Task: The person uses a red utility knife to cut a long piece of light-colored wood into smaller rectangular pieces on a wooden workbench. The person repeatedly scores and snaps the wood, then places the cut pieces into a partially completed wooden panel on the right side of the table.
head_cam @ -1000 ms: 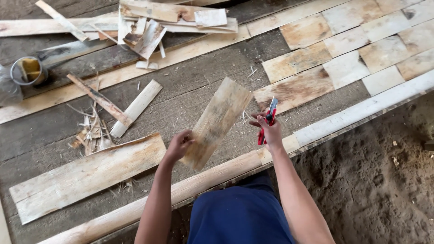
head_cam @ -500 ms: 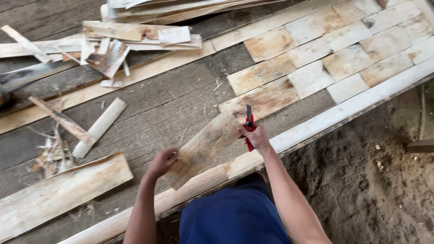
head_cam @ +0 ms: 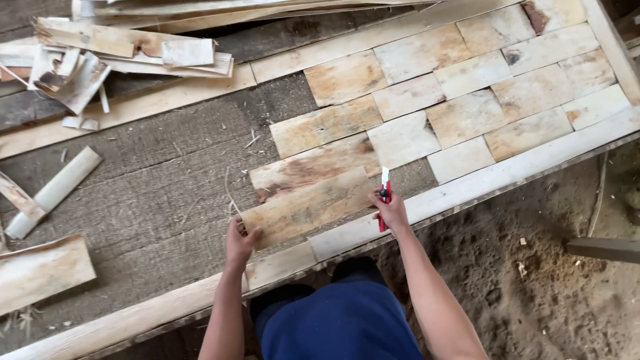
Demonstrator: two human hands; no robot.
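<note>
Item: wood sheet (head_cam: 308, 208), lying flat just below the laid rows of sheets (head_cam: 467, 100), against the pale edge strip (head_cam: 507, 175). Our left hand (head_cam: 239, 241) is pinching its left end to steady it; our right hand (head_cam: 392, 208) is closing around a red knife (head_cam: 384, 200) at its right end, apparently for trimming.

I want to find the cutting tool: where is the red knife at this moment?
In the head view, the red knife is in the right hand, just right of centre, at the right end of the wood sheet that the left hand holds down.
</note>
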